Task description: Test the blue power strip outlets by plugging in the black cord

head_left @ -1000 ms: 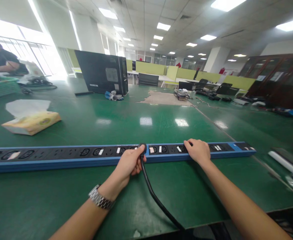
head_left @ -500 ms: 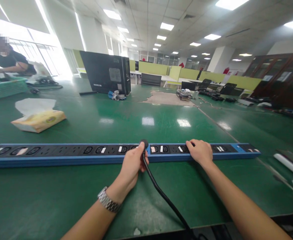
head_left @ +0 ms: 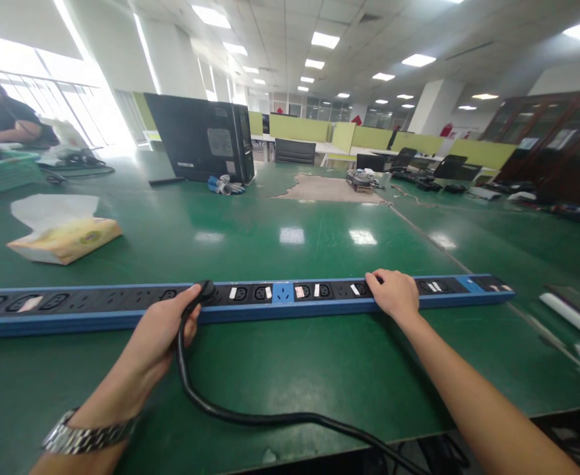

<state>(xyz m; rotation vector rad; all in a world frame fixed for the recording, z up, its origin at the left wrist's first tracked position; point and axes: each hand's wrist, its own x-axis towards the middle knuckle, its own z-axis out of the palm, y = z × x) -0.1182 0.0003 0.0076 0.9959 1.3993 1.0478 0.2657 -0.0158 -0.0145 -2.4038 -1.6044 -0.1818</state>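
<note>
Both hands were on the strip (head_left: 121,307). Our left hand (head_left: 158,336) gripped the plug (head_left: 204,291), having shifted it leftward from the blue socket (head_left: 283,292) to a black one. Our right hand (head_left: 393,295) lay flat further right, bracing the strip, grasping nothing.

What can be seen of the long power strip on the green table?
The power strip is a long, narrow bar with a blue casing and a black top face set with rows of sockets, some marked with small white labels, plus one blue section near the middle. It lies flat across the green table, parallel to the near edge. The right hand rests on it toward its right end; the left hand holds a black plug at a socket left of centre, its cable trailing off the table.
</note>
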